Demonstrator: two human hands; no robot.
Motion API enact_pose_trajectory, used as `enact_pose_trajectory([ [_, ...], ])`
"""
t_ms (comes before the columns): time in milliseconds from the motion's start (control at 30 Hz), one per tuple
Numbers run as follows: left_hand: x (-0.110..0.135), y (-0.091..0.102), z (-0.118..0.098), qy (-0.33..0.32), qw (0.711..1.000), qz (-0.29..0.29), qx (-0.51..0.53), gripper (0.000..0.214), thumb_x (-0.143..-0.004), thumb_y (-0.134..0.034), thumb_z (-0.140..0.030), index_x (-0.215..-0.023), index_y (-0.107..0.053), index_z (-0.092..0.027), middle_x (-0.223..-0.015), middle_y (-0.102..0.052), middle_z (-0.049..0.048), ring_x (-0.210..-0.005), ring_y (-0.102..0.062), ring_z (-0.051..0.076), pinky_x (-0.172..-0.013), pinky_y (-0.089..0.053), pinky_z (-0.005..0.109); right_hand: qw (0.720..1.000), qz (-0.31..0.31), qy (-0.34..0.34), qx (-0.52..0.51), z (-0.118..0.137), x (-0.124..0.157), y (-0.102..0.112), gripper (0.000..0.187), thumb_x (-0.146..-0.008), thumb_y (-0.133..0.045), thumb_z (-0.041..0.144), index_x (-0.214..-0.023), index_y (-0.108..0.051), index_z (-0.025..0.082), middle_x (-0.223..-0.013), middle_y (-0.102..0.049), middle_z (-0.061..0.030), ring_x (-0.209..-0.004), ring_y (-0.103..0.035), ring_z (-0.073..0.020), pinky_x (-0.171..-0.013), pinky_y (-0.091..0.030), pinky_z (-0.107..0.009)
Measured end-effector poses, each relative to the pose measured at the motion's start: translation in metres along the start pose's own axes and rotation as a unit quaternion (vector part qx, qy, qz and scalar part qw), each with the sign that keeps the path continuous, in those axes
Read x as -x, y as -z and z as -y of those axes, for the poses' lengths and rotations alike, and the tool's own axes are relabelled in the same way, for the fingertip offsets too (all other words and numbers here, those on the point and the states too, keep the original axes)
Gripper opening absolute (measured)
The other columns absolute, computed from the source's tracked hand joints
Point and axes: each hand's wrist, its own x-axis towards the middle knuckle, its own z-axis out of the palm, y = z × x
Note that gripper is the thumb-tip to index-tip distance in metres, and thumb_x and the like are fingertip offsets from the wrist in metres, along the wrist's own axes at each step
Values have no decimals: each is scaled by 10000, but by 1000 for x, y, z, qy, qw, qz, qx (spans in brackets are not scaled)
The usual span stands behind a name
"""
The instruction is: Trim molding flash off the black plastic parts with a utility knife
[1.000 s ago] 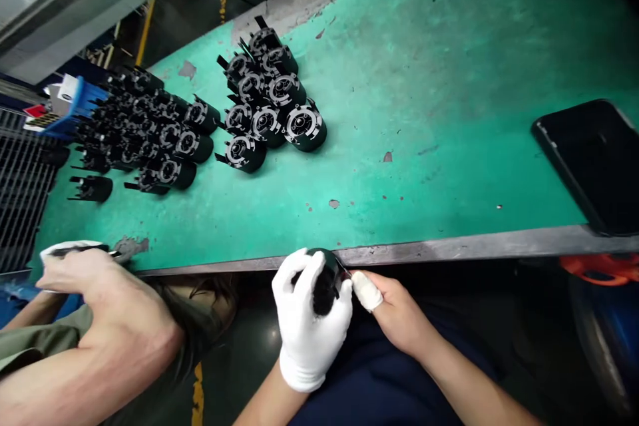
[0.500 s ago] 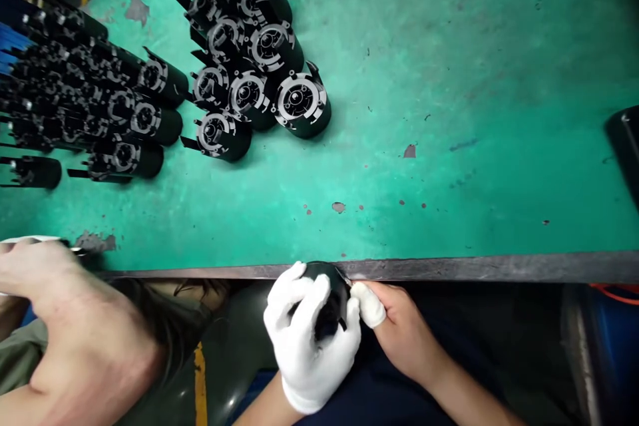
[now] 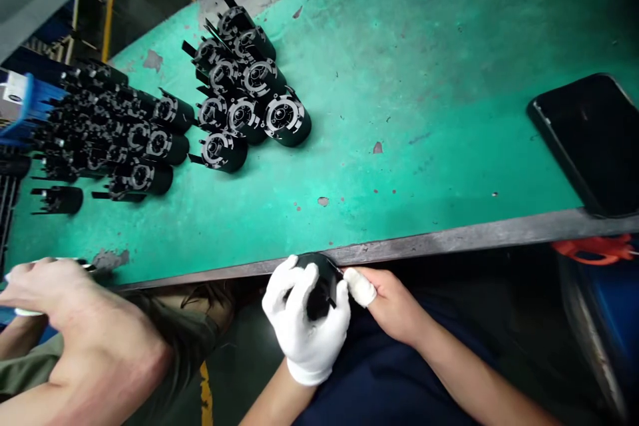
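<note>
My left hand (image 3: pixel 308 329), in a white glove, wraps its fingers round a black cylindrical plastic part (image 3: pixel 325 274) just below the table's front edge. Parts of its rim and its hollow inside show between the fingers. My right hand (image 3: pixel 394 306) has no glove, only a white cover on the thumb. Its thumb and finger pinch together against the right side of the part's rim. A thin, small thing shows at the fingertips, too small to name.
Several black cylindrical housings (image 3: pixel 284 118) stand grouped on the green table (image 3: pixel 429 106), with a denser cluster (image 3: pixel 100 126) further left. A black phone-like slab (image 3: pixel 589 140) lies at the right edge. Red-orange handles (image 3: pixel 594 249) show below it. A co-worker's arm (image 3: pixel 100 333) is at left.
The camera view has turned, bringing the black slab and red-orange handles further into view at right. Both hands keep their hold on the part with little visible movement.
</note>
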Motion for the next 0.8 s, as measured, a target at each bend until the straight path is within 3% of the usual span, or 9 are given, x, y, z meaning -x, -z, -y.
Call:
enact_pose_trajectory([
  [167,1,-2,1,-20,1000,-18,1,596,-635,-883,-104,-1163,-618,-192,-1111,-527,72,-1152,-651,325,-979,-585,515,1000,-20,-5,16,-2,-2,-2,406,-1017,-484,438,-691,-522,199,-666,-478,24,-661,-405,-139,-603,-322,-283],
  [467,-4,2,-11,73,997,-5,20,564,-759,-835,-157,-1272,-604,-197,-1227,-528,101,-1211,-607,288,-1069,-517,499,1000,-4,14,-16,1,14,-5,379,-1029,-468,455,-912,-724,203,-813,-684,-28,-809,-610,-203,-806,-493,-324],
  [633,-2,-2,-9,86,996,-16,16,595,-741,-842,-140,-1277,-595,-219,-1240,-501,95,-1221,-601,298,-1072,-515,523,999,-25,8,31,2,8,-7,373,-1026,-468,449,-947,-740,206,-790,-692,-24,-772,-624,-202,-753,-492,-308],
  [800,0,-4,-9,62,997,-36,20,422,-741,-833,-114,-1105,-647,-219,-1144,-461,48,-1231,-607,309,-1056,-532,543,998,-48,8,51,7,3,-8,374,-1026,-458,439,-846,-689,206,-741,-657,-9,-684,-554,-172,-653,-429,-289],
])
